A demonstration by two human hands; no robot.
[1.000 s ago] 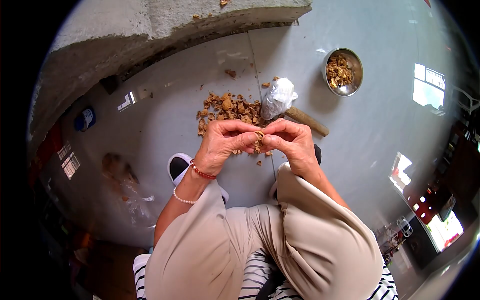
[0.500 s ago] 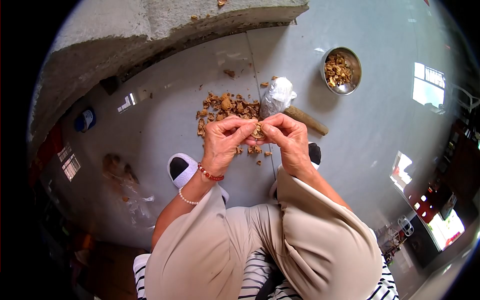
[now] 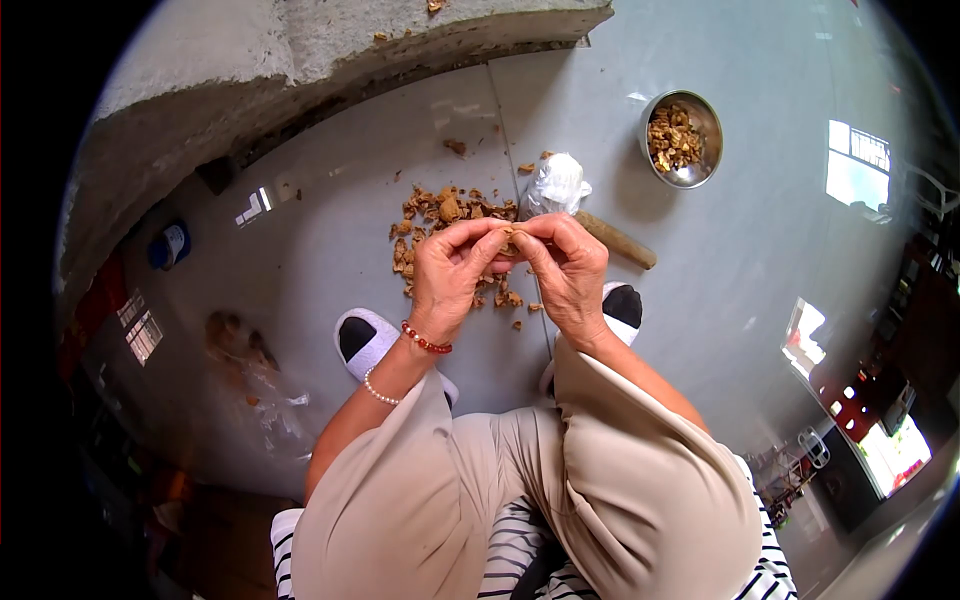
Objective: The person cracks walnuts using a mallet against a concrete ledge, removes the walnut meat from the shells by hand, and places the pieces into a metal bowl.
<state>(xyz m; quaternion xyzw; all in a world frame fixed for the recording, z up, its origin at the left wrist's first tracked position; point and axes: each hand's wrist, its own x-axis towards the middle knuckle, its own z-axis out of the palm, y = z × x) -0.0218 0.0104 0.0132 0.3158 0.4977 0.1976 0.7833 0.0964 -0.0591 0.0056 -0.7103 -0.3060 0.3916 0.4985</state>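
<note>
A walnut piece [image 3: 510, 242] is pinched between the fingertips of both hands, mostly covered by them. My left hand [image 3: 447, 272] closes on it from the left, thumb against forefinger; a red bead bracelet and a pearl one circle that wrist. From the right, my right hand [image 3: 572, 275] grips the same piece with thumb and fingers. Below and beyond the hands, a pile of broken walnut shells [image 3: 447, 208] lies on the floor. Right behind the fingers rests a bundle wrapped in white plastic [image 3: 556, 187], with a wooden stick [image 3: 617, 241] beside it, partly hidden by the right hand.
A steel bowl [image 3: 712, 130] of walnut kernels stands on the grey tiled floor at the upper right. A rough concrete ledge [image 3: 340, 45] crosses the upper left. A clear plastic bag [image 3: 275, 400] and a blue-lidded container [image 3: 170, 245] lie left. Slippered feet flank the shells.
Both hands have risen slightly toward the shell pile, and the walnut piece has turned, so less of its face shows. The fingers keep their pinch. The view has shifted a little.
</note>
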